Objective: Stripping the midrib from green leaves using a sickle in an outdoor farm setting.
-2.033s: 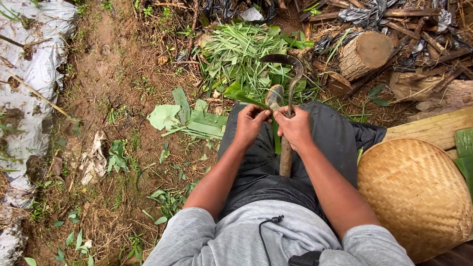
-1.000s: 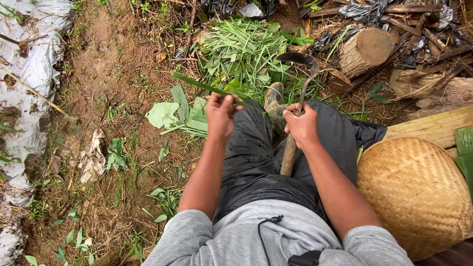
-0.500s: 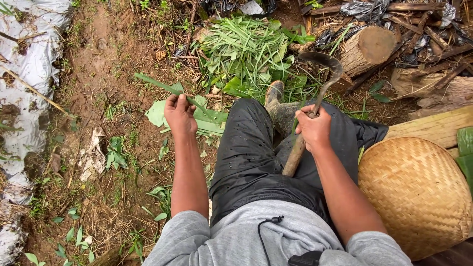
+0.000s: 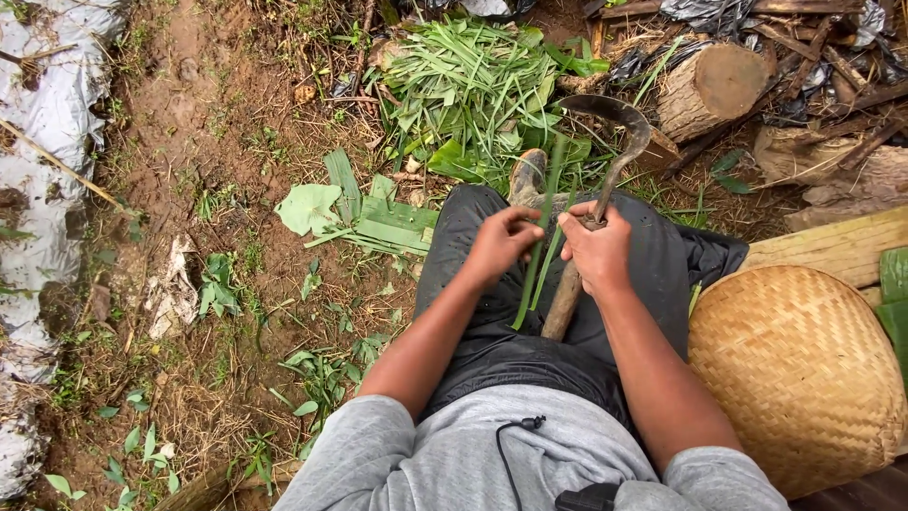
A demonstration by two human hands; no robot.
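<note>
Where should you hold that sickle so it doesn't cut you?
Probably by the wooden handle, from below, as the right hand does. The sickle stands with its curved blade hooking away at the top, so the straight handle is the safe, easy part to wrap fingers around.

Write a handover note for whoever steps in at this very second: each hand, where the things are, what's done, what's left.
Left hand: fingers pinch a long green leaf strip over the lap.
Right hand: grips the wooden handle of the sickle, curved blade up and pointing away; it also touches the strip.
Things: pile of cut green strips ahead on the soil; flat leaf pieces to the left; woven basket at the right; log stump beyond.
Done: a sizeable pile lies cut.
Left: the held strip looks uncut.
</note>
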